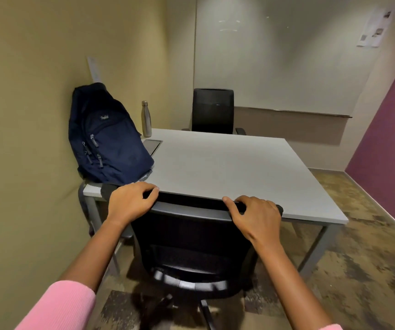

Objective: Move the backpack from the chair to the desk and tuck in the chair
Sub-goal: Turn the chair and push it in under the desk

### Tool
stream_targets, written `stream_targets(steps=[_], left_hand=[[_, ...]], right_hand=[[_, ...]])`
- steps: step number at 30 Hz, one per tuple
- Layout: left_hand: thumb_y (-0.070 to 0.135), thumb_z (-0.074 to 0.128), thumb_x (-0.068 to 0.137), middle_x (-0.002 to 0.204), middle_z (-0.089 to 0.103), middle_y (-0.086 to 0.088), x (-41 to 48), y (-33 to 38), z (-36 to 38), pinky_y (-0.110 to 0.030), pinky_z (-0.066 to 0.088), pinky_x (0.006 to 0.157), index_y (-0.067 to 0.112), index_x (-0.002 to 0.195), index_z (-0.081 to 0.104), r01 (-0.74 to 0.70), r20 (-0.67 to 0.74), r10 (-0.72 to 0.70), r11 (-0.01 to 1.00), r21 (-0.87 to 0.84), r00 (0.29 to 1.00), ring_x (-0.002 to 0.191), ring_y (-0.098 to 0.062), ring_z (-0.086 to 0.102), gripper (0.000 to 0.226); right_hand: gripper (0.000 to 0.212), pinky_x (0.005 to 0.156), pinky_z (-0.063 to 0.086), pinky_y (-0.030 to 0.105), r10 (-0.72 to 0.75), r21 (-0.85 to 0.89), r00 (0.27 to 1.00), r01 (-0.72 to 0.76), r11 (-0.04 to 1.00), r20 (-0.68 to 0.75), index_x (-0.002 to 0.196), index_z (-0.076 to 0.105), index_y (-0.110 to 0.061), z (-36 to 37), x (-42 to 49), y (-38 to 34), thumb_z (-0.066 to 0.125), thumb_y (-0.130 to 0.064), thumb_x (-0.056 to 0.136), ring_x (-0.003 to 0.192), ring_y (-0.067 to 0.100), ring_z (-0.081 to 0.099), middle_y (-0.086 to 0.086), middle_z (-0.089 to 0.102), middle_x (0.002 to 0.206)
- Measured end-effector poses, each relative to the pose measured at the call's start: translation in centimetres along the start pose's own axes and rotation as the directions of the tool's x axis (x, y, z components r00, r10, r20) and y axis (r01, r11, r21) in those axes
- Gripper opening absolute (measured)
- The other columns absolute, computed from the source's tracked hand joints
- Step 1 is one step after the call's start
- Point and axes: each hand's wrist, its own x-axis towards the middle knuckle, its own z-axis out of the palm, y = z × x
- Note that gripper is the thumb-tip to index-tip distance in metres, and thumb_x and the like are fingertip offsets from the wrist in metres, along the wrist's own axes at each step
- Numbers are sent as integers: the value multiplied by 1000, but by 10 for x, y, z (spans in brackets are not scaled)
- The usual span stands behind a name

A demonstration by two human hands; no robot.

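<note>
Zipped backpack [107, 136] upright on worktop [227, 167], contents hidden; left hand [130, 201] and right hand [254, 216] grip chair [191, 239] backrest top

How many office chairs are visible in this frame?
2. One black chair at the desk's near edge, gripped by the left hand and right hand; another chair at the far side.

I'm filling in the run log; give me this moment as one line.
backpack: on desk | chair: backrest at desk edge | left hand, right hand: gripping backrest top
</note>
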Motion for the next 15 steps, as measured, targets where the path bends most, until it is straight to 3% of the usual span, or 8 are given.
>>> stream_targets(steps=[15], left_hand=[[40,44,92,108,71,4,79,-42,22,-33,50,75,26,98,69,2,0,-2,1000,-30,1000,99,-22,63,29]], right_hand=[[61,89,40,35,20,-3,1000,-20,1000,-1,97,69,-19,44,75,-29,30,-64,85,83,24,64,6,73,83]])
